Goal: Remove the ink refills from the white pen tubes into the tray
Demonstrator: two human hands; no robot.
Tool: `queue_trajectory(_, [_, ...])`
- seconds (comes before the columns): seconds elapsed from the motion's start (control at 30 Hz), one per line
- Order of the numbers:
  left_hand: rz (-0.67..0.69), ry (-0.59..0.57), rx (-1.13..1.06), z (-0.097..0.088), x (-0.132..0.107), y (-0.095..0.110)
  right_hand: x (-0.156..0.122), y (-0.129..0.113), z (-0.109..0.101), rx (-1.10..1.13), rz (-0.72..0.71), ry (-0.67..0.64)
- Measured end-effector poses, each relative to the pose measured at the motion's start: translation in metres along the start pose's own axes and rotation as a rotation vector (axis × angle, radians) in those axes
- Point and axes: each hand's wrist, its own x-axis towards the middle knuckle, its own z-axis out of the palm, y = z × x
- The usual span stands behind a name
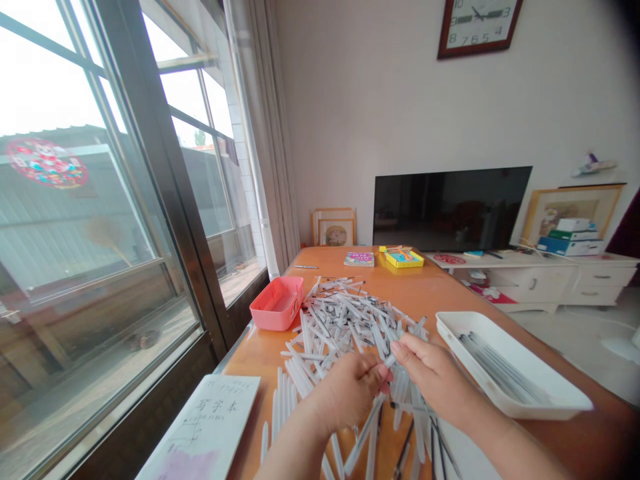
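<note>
My left hand (350, 390) and my right hand (427, 367) meet over the near side of a pile. Both are closed on a whitish, translucent pen barrel (389, 361), gripped at opposite ends. Much of that barrel is hidden by my fingers. Beyond them spreads a heap of similar pen parts (345, 313), some with dark pieces among them. Below my hands lie more pale barrels (370, 433) and several thin dark refills (440, 443). Right of my right hand, a white tray (565, 399) holds a bundle of slim grey-dark pen pieces (503, 367).
A pink plastic basket (275, 320) stands left of the heap, and a notebook (210, 417) lies at the near left. At the table's far end are a yellow box (404, 261), a purple booklet (359, 259) and a single pen (306, 267). The window (125, 233) borders the left side.
</note>
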Motion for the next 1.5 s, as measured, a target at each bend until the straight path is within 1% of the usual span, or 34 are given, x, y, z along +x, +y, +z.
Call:
queue_trajectory(0.07, [0.047,0.028,0.091,0.001,0.0,0.003,0.001,0.004,0.002,0.009,-0.001,0.016])
queue_trajectory(0.17, [0.108,0.111,0.221,0.004,0.002,0.005,0.004,0.009,0.004,0.012,-0.002,0.041])
queue_trajectory(0.27, [0.131,0.174,0.286,0.007,0.004,0.004,0.006,0.01,0.004,0.039,0.016,0.062])
queue_trajectory(0.37, [0.092,0.162,0.218,0.007,0.005,0.002,0.006,0.008,0.002,0.127,0.048,0.047])
queue_trajectory(0.47, [0.033,0.111,0.116,0.005,0.006,0.002,0.005,0.008,0.0,0.221,0.108,0.055])
queue_trajectory(0.53, [0.013,0.082,0.079,0.003,0.006,0.002,0.004,0.01,0.0,0.263,0.112,0.05])
queue_trajectory(0.63, [0.017,0.066,0.061,0.003,0.006,0.002,0.004,0.011,0.002,0.238,0.067,0.016])
queue_trajectory(0.7, [0.032,0.067,0.041,0.004,0.006,0.0,0.003,0.009,0.003,0.202,0.044,0.025])
queue_trajectory(0.83, [0.052,0.082,-0.023,0.005,0.008,-0.005,0.003,0.003,0.003,0.211,0.058,0.05])
queue_trajectory(0.9, [0.056,0.142,-0.064,0.002,0.011,-0.009,0.003,0.004,0.004,0.238,0.086,0.063])
queue_trajectory(0.97, [0.051,0.266,-0.113,-0.003,0.015,-0.013,0.005,0.01,0.006,0.227,0.105,0.082])
queue_trajectory(1.07, [0.014,0.462,-0.186,-0.014,0.019,-0.018,0.009,0.025,0.012,0.092,0.071,0.109])
queue_trajectory(1.17, [-0.047,0.597,-0.267,-0.023,0.021,-0.024,0.011,0.037,0.02,-0.075,-0.006,0.118])
queue_trajectory(1.23, [-0.077,0.657,-0.308,-0.026,0.022,-0.026,0.012,0.041,0.024,-0.167,-0.035,0.098])
queue_trajectory(1.37, [-0.08,0.742,-0.374,-0.03,0.021,-0.028,0.011,0.039,0.03,-0.275,-0.064,0.023])
queue_trajectory(1.5, [-0.084,0.786,-0.428,-0.032,0.02,-0.028,0.009,0.037,0.032,-0.325,-0.071,-0.023])
